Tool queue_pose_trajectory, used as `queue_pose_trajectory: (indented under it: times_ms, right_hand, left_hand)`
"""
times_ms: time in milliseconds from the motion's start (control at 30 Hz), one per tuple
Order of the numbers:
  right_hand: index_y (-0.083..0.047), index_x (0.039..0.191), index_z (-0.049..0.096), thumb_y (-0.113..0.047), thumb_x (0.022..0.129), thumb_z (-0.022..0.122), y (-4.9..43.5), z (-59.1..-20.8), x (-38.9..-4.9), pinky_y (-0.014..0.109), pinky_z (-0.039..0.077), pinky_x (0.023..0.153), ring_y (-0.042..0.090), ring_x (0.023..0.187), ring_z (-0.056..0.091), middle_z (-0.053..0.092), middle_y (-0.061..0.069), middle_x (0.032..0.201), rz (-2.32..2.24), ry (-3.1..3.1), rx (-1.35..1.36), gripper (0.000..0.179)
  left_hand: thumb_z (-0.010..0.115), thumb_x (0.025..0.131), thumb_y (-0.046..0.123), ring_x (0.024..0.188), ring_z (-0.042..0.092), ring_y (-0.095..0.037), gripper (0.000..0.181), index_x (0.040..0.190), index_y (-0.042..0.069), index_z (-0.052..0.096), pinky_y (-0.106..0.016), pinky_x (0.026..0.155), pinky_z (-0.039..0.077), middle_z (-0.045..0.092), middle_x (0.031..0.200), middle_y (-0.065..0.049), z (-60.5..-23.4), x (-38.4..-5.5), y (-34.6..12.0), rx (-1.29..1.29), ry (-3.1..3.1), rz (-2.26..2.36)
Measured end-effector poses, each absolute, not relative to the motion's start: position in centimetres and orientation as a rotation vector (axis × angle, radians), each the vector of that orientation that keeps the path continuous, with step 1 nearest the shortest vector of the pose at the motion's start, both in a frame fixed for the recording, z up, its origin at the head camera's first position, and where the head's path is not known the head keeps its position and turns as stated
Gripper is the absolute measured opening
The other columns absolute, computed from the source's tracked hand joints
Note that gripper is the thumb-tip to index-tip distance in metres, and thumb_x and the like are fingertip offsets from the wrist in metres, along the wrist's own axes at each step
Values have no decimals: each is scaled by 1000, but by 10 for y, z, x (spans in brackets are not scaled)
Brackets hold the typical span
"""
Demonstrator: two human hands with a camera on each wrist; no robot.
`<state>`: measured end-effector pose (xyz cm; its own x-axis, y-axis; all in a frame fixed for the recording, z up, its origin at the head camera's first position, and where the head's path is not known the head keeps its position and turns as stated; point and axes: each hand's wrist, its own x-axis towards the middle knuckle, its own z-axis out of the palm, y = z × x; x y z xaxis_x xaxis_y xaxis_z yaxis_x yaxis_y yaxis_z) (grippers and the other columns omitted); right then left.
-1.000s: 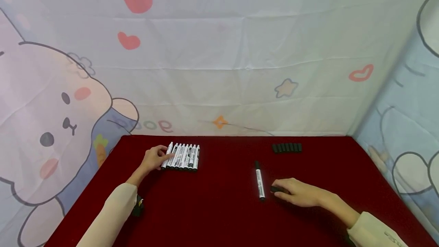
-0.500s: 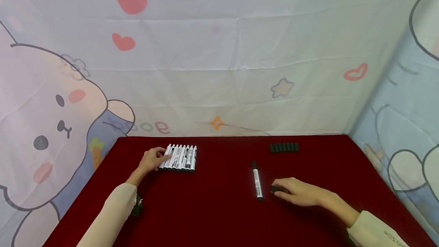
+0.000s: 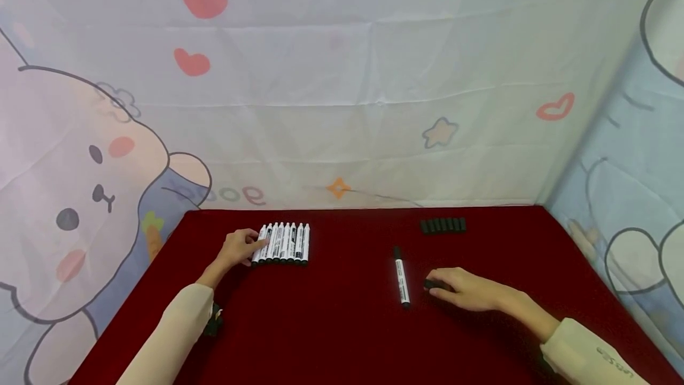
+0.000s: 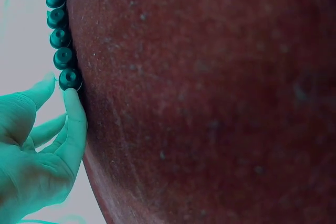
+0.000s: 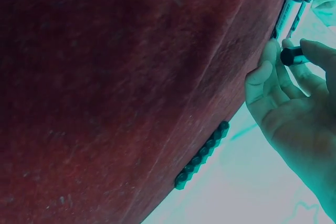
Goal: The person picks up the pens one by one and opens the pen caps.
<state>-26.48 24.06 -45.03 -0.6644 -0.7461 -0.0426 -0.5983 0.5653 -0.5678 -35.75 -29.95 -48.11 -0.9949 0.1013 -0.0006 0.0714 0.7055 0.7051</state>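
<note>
In the head view, a row of white uncapped markers [image 3: 285, 243] lies side by side at the far left of the table. My left hand [image 3: 238, 246] rests against the row's left end, its thumb over the nearest barrels. The left wrist view shows a nearly straight finger [image 4: 77, 129] touching the outermost marker's black end [image 4: 70, 79]. On the right, my right hand [image 3: 467, 290] pinches a small black marker cap [image 3: 435, 284] between thumb and fingers. One capped marker [image 3: 401, 278] lies just left of that hand, apart from it.
Several black caps [image 3: 443, 226] lie in a line at the table's far right. A small dark object [image 3: 213, 321], partly hidden, shows by the left sleeve. Dark red cloth [image 3: 320, 325] covers the table, and a printed curtain [image 3: 374, 76] hangs behind it.
The leftmost marker, which stuck out beyond its neighbours a second ago, now lies closer and more even with them. My right hand has shifted slightly farther from me, still pinching the cap.
</note>
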Motion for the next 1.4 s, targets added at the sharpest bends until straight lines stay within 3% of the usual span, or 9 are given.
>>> queue_pose_trajectory:
  times_ms: [167,367,633,800,1033,1200,1300,1400]
  right_hand:
    - [-6,123,64,-27,108,52,248,-452,-273,26,54,83,5,98,59,64,0,114,-794,2581,-1123,28]
    - [-5,120,66,-18,107,54,264,-454,-285,22,47,71,-1,85,48,60,0,103,-962,2575,-1106,22]
    - [-5,133,61,-20,109,51,284,-453,-301,24,47,66,7,81,50,59,10,115,-1096,2606,-874,30]
    - [-1,138,58,-25,108,52,294,-452,-314,26,46,61,10,71,48,57,15,106,-1137,2599,-699,38]
    - [13,148,40,-30,109,50,311,-452,-335,27,49,66,15,83,52,61,27,126,-1173,2617,-519,59]
    - [18,149,32,-33,110,46,319,-453,-346,28,52,69,19,91,57,61,29,121,-1201,2649,-410,66]
    - [18,148,33,-35,110,46,322,-454,-350,33,55,76,22,93,62,63,30,119,-1184,2710,-335,67]
    - [20,147,34,-36,111,45,323,-456,-352,46,57,85,25,93,67,63,34,121,-1134,2794,-269,68]
  left_hand:
    - [67,100,25,57,65,-15,49,127,-15,58,-33,52,59,68,99,-28,-478,-355,-301,158,2903,1146]
    - [67,99,22,49,57,-16,43,124,-13,60,-28,47,50,69,93,-25,-472,-350,-303,196,3061,1081]
    - [68,96,12,79,63,-30,37,125,-11,60,-38,68,52,65,99,-24,-464,-341,-291,267,3193,1079]
    - [69,95,9,79,64,-30,35,123,-11,62,-40,70,54,65,97,-23,-462,-335,-278,379,3180,1109]
    - [68,96,7,75,63,-24,35,126,-10,60,-29,63,49,64,100,-22,-457,-328,-260,449,3096,1146]
    - [68,96,4,70,64,-22,34,125,-11,60,-24,57,48,64,99,-22,-457,-322,-248,506,3032,1197]
    - [67,96,3,64,61,-17,34,125,-12,59,-23,51,48,63,99,-22,-458,-320,-241,522,2968,1260]
    - [67,96,3,59,59,-16,36,128,-12,57,-22,46,48,63,101,-22,-461,-318,-234,534,2907,1309]
